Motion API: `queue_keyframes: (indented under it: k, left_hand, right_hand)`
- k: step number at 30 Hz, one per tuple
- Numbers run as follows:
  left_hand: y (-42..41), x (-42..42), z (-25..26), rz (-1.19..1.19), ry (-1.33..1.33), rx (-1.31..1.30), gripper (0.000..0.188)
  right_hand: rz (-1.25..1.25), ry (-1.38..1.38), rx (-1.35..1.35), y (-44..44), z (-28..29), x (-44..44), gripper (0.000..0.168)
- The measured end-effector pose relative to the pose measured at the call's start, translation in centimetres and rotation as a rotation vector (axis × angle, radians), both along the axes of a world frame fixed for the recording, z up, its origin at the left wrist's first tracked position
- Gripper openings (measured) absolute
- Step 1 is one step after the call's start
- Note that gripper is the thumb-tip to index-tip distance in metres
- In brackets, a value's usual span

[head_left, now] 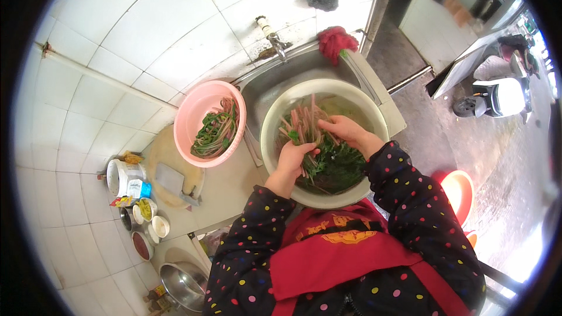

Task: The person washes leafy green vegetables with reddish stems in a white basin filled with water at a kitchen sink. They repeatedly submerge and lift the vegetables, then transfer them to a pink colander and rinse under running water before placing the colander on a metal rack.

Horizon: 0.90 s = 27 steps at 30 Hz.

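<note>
A large cream basin (pixel 381 120) rests over the sink and holds water and leafy greens with pinkish stems. Inside its rim, my left hand (pixel 295 156) grips a bunch of the greens (pixel 302 122), thumb across the stems. My right hand (pixel 344 129) is at the right side of the same bunch, thumb and fingers at the stems; how firmly it holds them is hard to tell. To the left, a pink plastic basin (pixel 185 123) contains more stemmed greens (pixel 216 134), lying in a tangled heap.
Behind the large basin are a metal sink (pixel 281 80), a tap (pixel 276 46) and a red cloth (pixel 337 44). A cleaver (pixel 170 178) lies on a round cutting board (pixel 159 151). Small bowls, a white tub (pixel 119 177) and a steel bowl (pixel 184 283) stand along the left wall.
</note>
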State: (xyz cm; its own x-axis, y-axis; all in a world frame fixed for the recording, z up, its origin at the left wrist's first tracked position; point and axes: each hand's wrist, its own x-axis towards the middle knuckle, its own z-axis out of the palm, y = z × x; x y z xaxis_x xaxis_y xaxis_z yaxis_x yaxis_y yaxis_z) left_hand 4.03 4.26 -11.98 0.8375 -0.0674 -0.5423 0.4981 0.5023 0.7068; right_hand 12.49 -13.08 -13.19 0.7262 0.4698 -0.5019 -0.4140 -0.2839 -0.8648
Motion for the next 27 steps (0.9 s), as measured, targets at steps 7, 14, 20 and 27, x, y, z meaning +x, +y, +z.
queue_keyframes:
  k: [7,14,20,27]
  left_hand:
    - [1.4,2.3,2.4,0.117,-0.177,0.186,0.028]
    - [1.0,1.7,-3.8,-0.163,0.089,0.313,0.028]
    - [1.7,1.8,1.4,-0.054,-0.119,0.163,0.026]
    - [2.7,0.8,11.5,0.05,-0.299,-0.006,0.022]
  right_hand:
    - [-0.174,-0.323,-0.169,-3.7,1.1,2.7,0.025]
    - [0.302,-0.485,-0.794,-1.8,-6.5,-0.7,0.026]
    - [0.085,-0.107,-0.162,-3.2,3.1,1.6,0.018]
    - [0.02,-0.33,-0.003,-2.9,14.3,0.9,0.026]
